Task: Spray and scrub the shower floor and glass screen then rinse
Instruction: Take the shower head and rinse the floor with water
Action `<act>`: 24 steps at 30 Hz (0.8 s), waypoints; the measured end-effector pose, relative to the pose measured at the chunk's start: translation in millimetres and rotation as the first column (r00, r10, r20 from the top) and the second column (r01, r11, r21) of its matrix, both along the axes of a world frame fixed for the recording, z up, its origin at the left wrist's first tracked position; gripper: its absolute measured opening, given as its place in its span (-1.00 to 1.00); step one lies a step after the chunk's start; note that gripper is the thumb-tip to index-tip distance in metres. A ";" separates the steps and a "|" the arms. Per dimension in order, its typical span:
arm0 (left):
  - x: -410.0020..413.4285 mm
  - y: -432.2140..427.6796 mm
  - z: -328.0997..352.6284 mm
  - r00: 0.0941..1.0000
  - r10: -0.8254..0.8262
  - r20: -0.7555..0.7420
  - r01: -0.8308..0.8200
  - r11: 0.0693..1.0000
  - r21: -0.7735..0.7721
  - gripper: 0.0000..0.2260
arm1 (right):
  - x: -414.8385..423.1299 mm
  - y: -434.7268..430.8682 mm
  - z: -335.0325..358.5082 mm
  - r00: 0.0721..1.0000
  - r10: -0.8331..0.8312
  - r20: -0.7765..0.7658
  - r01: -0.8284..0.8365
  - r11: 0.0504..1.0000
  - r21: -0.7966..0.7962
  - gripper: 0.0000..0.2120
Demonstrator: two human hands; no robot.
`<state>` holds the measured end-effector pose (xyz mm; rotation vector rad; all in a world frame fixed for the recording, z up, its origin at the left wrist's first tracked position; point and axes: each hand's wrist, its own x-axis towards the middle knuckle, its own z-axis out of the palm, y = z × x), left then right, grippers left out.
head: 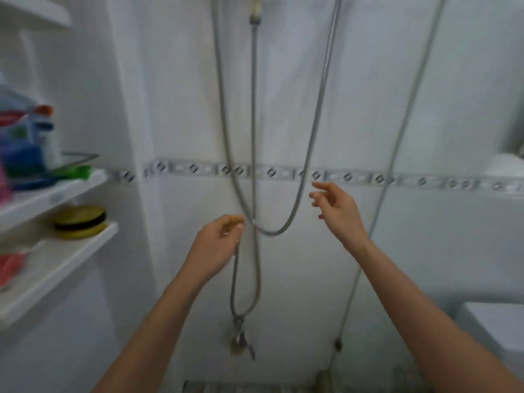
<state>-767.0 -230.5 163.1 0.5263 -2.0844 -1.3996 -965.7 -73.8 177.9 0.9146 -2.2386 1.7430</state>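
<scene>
Left hand [217, 242] blurred against hose [270, 233]; grip unclear; right hand [338, 212] spread.

No legible text, labels on bottles [22, 143] too blurred

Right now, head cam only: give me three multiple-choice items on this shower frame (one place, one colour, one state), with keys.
1. Where does the yellow disc sit?
A) on a shelf at the left
B) on the floor
C) hung on a hose

2. What colour is the looped hose?
A) black
B) red
C) silver-grey

3. What is the right hand doing?
A) gripping a hose
B) open, holding nothing
C) holding a spray bottle

Key:
1 A, it rests on the white shelf.
2 C, it shows metallic grey against the white tiles.
3 B, its fingers are spread with nothing in them.
</scene>
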 end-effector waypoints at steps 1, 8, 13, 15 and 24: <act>-23.7 -2.9 13.4 0.999 -0.016 -0.041 0.016 1.000 -0.004 -0.90 | -19.0 1.5 21.5 0.999 -0.025 -0.035 0.024 0.999 -0.031 -0.78; -165.3 -19.8 88.9 0.968 -0.155 -0.196 0.157 0.988 -0.006 -0.88 | -118.6 -8.9 174.7 0.957 -0.120 -0.263 0.087 0.987 -0.135 -0.73; -262.3 -42.6 131.9 0.955 -0.261 -0.144 0.244 0.962 -0.123 -0.71 | -163.5 -43.0 291.4 0.889 -0.160 -0.429 0.119 0.986 -0.121 -0.68; -292.2 -48.6 143.4 0.946 -0.304 -0.109 0.283 0.943 -0.174 -0.61 | -174.5 -57.9 336.8 0.869 -0.199 -0.454 0.144 0.978 -0.153 -0.63; -352.1 -61.1 154.2 0.781 -0.625 0.014 0.621 0.773 -0.132 -0.84 | -206.1 -117.1 472.7 0.810 -0.325 -0.489 0.177 0.929 -0.325 -0.75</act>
